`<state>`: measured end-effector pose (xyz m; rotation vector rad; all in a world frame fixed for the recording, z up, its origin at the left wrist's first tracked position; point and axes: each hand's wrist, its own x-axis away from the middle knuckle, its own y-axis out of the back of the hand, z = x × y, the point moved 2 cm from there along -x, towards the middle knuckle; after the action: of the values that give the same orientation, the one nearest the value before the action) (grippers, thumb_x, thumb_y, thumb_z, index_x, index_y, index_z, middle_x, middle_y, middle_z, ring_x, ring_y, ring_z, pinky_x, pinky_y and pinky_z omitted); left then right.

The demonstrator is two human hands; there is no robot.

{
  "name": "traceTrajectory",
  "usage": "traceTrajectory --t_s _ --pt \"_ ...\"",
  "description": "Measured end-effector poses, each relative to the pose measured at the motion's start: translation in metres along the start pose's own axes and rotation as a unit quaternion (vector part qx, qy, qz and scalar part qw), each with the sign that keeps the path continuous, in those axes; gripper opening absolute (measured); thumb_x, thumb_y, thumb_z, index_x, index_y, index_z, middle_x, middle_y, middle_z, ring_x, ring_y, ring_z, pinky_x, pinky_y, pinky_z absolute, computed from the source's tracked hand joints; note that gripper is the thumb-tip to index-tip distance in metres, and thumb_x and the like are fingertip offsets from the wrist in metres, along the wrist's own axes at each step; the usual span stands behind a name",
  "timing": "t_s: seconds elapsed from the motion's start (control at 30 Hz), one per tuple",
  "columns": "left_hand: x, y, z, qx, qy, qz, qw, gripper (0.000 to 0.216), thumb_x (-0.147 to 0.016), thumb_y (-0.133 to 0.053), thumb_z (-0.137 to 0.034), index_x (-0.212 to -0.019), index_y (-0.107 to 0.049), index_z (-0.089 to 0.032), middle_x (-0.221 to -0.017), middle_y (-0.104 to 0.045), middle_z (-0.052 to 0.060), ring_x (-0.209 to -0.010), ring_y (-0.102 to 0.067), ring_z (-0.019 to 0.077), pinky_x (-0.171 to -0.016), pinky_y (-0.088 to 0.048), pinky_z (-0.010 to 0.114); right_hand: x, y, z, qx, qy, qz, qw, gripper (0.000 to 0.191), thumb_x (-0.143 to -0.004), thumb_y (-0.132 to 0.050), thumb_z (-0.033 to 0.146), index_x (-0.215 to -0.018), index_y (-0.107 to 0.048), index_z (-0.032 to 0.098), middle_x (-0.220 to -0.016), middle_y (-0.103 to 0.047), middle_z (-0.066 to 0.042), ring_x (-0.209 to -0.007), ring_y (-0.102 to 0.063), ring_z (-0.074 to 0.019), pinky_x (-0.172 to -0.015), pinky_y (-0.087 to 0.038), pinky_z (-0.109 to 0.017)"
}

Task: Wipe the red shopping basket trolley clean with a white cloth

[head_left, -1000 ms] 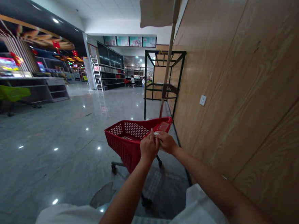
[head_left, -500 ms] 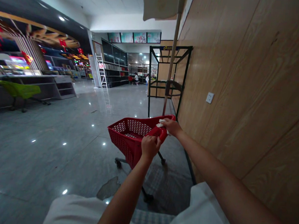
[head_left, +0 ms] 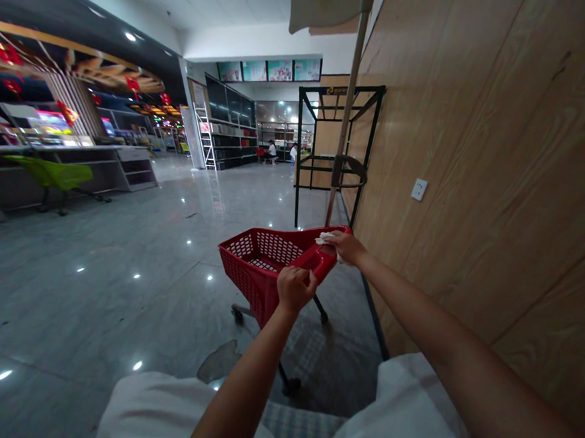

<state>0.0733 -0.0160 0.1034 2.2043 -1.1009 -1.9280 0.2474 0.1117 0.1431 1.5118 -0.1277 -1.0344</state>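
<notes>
Since a second ago the right hand has slid away from the left, taking the cloth along the rim to the far right corner of the cart. The two hands, which were touching, are now apart. The right fingers are bent over the bunched white cloth, holding it down against the red plastic edge. The left hand is closed tight around the near rim, knuckles up, with no gap showing between fingers and plastic. Both forearms reach out over white sleeves or clothing at the bottom of the view. The cart stands on small wheels on a glossy grey floor, just beside a thin pole and near a wooden wall with a socket; a black rack stands behind it. A darker patch lies on the floor near the person; whether it is wet cannot be told. The likely trouble is the wheels. A firm push with the cloth could roll the cart on the smooth floor into the pole or wall if the left grip eases. The cloth could also slip off the narrow rim and drop into the basket.
</notes>
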Motion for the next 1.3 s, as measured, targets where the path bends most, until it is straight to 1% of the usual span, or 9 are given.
traceTrajectory --t_s 0.13,0.33,0.4,0.63,0.7,0.77,0.93,1.03,1.3 --pt "0.001 0.000 0.004 0.008 -0.008 0.005 1.000 0.030 -0.076 -0.052 -0.022 -0.047 -0.056 -0.018 -0.048 -0.057 0.001 -0.052 -0.051 0.0118 -0.062 -0.036 0.026 0.002 -0.001 -0.011 0.025 -0.045 -0.017 0.999 0.040 -0.085 -0.043 0.007 -0.114 -0.065 0.024 -0.125 -0.060 -0.006 -0.114 -0.056 -0.0182 -0.098 -0.044 -0.034" --pt "-0.004 -0.007 0.010 0.011 0.005 0.002 1.000 0.026 -0.075 -0.054 -0.022 -0.049 -0.058 -0.018 -0.052 -0.059 0.001 -0.053 -0.051 0.0117 -0.061 -0.036 0.026 0.013 -0.006 0.033 -0.022 0.072 -0.025 0.997 0.035 -0.089 -0.044 0.016 -0.115 -0.064 0.028 -0.121 -0.063 -0.002 -0.111 -0.057 -0.0170 -0.097 -0.044 -0.034" --pt "-0.005 -0.008 0.009 0.014 -0.001 0.000 1.000 0.026 -0.075 -0.054 -0.021 -0.049 -0.058 -0.018 -0.052 -0.060 0.001 -0.053 -0.051 0.0117 -0.061 -0.036 0.026 0.012 -0.006 0.036 -0.029 0.085 -0.024 0.996 0.035 -0.089 -0.043 0.015 -0.116 -0.063 0.028 -0.120 -0.063 -0.003 -0.111 -0.058 -0.0164 -0.097 -0.045 -0.033" --pt "-0.001 -0.002 0.005 0.020 -0.018 -0.006 1.000 0.030 -0.077 -0.052 -0.022 -0.047 -0.055 -0.018 -0.049 -0.056 0.001 -0.051 -0.049 0.0119 -0.060 -0.035 0.027 0.006 0.004 -0.017 0.026 -0.051 -0.014 0.998 0.039 -0.087 -0.043 0.011 -0.116 -0.064 0.026 -0.126 -0.060 -0.003 -0.113 -0.056 -0.0169 -0.096 -0.045 -0.030" --pt "0.001 0.000 0.006 0.022 -0.023 -0.002 1.000 0.031 -0.078 -0.052 -0.023 -0.047 -0.054 -0.019 -0.048 -0.055 0.001 -0.051 -0.049 0.0119 -0.060 -0.035 0.027 0.008 0.006 -0.023 0.040 -0.085 -0.014 0.995 0.039 -0.087 -0.042 0.011 -0.114 -0.064 0.028 -0.127 -0.059 -0.002 -0.117 -0.054 -0.0166 -0.097 -0.044 -0.030" --pt "0.002 -0.001 0.009 0.023 -0.022 0.002 0.999 0.031 -0.078 -0.051 -0.023 -0.046 -0.053 -0.019 -0.048 -0.054 0.001 -0.051 -0.048 0.0120 -0.060 -0.035 0.027 0.010 0.007 -0.016 0.044 -0.095 -0.014 0.994 0.037 -0.087 -0.043 0.012 -0.112 -0.065 0.027 -0.125 -0.060 -0.001 -0.117 -0.054 -0.0164 -0.097 -0.043 -0.029" --pt "-0.002 -0.007 0.010 0.009 0.003 -0.005 1.000 0.028 -0.075 -0.053 -0.022 -0.048 -0.054 -0.018 -0.050 -0.056 0.001 -0.052 -0.049 0.0123 -0.060 -0.036 0.027 0.015 0.002 0.033 0.001 0.014 -0.016 1.000 0.035 -0.086 -0.047 0.015 -0.113 -0.065 0.027 -0.122 -0.063 -0.001 -0.114 -0.056 -0.0160 -0.098 -0.042 -0.031" --pt "-0.004 -0.011 0.008 0.008 0.007 0.008 1.000 0.026 -0.075 -0.053 -0.022 -0.050 -0.056 -0.018 -0.051 -0.057 0.001 -0.053 -0.050 0.0125 -0.061 -0.037 0.027 0.016 -0.001 0.043 -0.022 0.055 -0.017 0.998 0.037 -0.085 -0.046 0.012 -0.113 -0.065 0.027 -0.122 -0.062 -0.002 -0.114 -0.056 -0.0161 -0.100 -0.041 -0.033" --pt "-0.002 -0.006 0.004 0.033 -0.001 0.031 0.999 0.032 -0.078 -0.050 -0.022 -0.047 -0.054 -0.019 -0.050 -0.056 0.001 -0.053 -0.050 0.0122 -0.062 -0.037 0.027 0.010 0.008 -0.015 0.019 -0.047 -0.007 0.999 0.036 -0.085 -0.046 0.012 -0.109 -0.067 0.027 -0.124 -0.061 0.000 -0.114 -0.056 -0.0149 -0.097 -0.042 -0.028"
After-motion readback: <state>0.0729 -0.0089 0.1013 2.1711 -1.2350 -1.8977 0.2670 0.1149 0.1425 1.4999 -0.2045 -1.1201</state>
